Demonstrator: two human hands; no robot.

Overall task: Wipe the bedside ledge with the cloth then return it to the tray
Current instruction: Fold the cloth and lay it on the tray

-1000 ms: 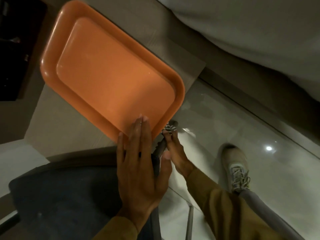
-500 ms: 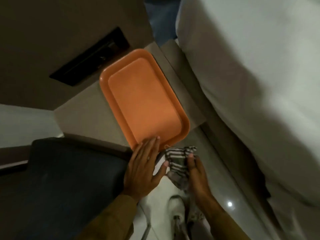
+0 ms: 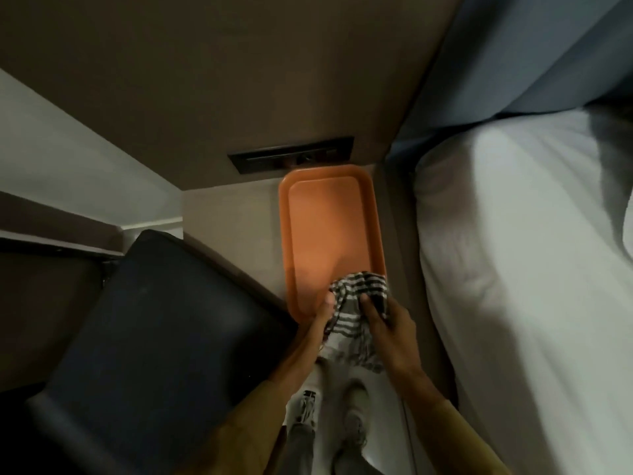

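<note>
An orange tray lies on the beige bedside ledge, its near end reaching the ledge's front edge. A grey-and-white striped cloth is bunched over the tray's near right corner, and its lower part hangs below the ledge. My right hand grips the cloth from the right with its fingers in the folds. My left hand holds the cloth's left edge, the thumb resting at the tray's near rim.
A dark padded chair stands close on the left, against the ledge. A bed with white sheets fills the right side. A black switch panel sits in the wall behind the tray. My shoes are on the pale floor below.
The view has pulled back and turned. The cloth rose from below the ledge onto the tray's near corner. My left hand left the tray rim and took hold of the cloth.
</note>
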